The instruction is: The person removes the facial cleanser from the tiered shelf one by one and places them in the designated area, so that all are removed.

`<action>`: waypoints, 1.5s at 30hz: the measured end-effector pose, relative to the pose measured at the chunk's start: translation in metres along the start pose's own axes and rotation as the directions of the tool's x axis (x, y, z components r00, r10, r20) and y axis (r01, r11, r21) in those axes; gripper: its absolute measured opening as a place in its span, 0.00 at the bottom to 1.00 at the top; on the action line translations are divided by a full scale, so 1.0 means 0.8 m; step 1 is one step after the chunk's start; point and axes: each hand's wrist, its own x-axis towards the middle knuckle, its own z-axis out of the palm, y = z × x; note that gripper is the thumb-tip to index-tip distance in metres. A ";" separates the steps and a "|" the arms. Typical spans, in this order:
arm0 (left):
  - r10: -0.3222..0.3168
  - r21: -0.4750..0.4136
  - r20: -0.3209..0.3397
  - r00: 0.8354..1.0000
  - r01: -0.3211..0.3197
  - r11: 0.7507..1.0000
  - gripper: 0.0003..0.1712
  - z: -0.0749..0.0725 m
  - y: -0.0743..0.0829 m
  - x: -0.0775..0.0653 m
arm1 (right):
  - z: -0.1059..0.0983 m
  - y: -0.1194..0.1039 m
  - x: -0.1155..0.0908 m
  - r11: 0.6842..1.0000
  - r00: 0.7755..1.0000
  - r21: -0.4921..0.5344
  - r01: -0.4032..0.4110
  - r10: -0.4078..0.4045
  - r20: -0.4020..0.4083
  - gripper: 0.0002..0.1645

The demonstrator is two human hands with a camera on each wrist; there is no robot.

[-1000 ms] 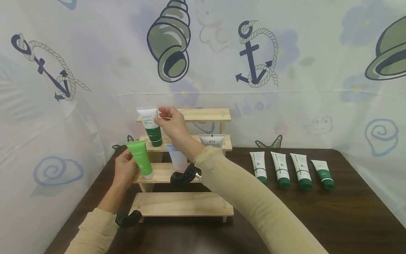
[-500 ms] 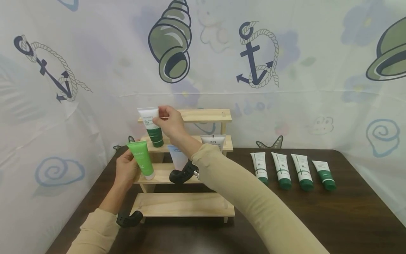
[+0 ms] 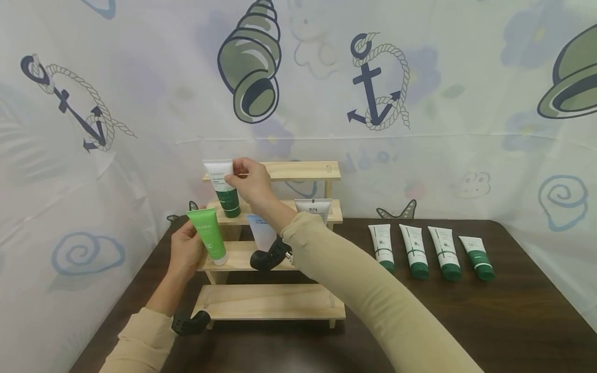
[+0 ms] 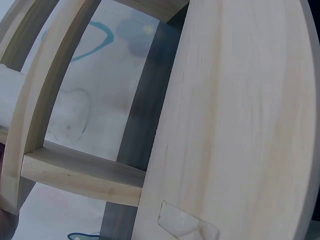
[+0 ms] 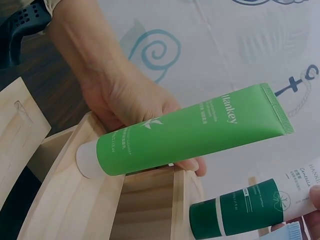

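My right hand point(image 3: 254, 185) pinches the upper white part of a white-and-dark-green cosmetic tube point(image 3: 227, 199), whose cap is down at the left end of the second tier from the top of a wooden display rack point(image 3: 270, 300). A bright green cleanser tube point(image 5: 190, 132) stands on its white cap one tier lower, leaning slightly. Behind that tube my left hand point(image 3: 183, 248) grips the rack's left side; its fingertips show at the wood's edge in the right wrist view. A pale blue-pink tube point(image 3: 262, 233) is partly hidden by my right arm.
A white tube point(image 3: 313, 206) stands to the right on the second tier. Several white-and-green tubes lie in a row on the dark table point(image 3: 522, 316), among them a shorter tube point(image 3: 477, 258). A patterned curtain point(image 3: 317, 93) hangs behind the rack.
The view shifts very slightly. Both hands and the tubes stay practically where they were, the right hand still pinching the white-and-dark-green tube.
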 end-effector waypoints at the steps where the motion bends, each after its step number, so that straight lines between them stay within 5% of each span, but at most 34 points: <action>1: -0.002 0.000 -0.001 1.000 0.002 1.000 0.25 0.000 0.000 0.000 | 0.000 0.000 0.000 1.000 1.000 -0.005 0.006 -0.006 -0.003 0.13; 13: -0.005 -0.024 -0.005 1.000 0.005 1.000 0.24 0.003 0.003 -0.001 | -0.008 -0.003 -0.005 0.999 0.998 -0.003 0.032 -0.032 -0.049 0.11; 21: -0.006 -0.014 -0.018 1.000 0.006 1.000 0.23 0.002 0.002 0.000 | -0.022 -0.013 -0.022 0.991 0.998 0.127 0.050 -0.046 -0.036 0.11; 36: 0.006 0.025 -0.017 1.000 -0.006 1.000 0.23 0.003 0.006 -0.004 | -0.070 -0.036 -0.058 0.951 0.983 0.274 0.140 -0.166 0.073 0.16; 45: 0.000 0.036 -0.031 1.000 0.001 0.999 0.23 0.005 0.004 -0.003 | -0.108 -0.044 -0.083 0.947 0.981 0.295 0.128 -0.165 0.102 0.15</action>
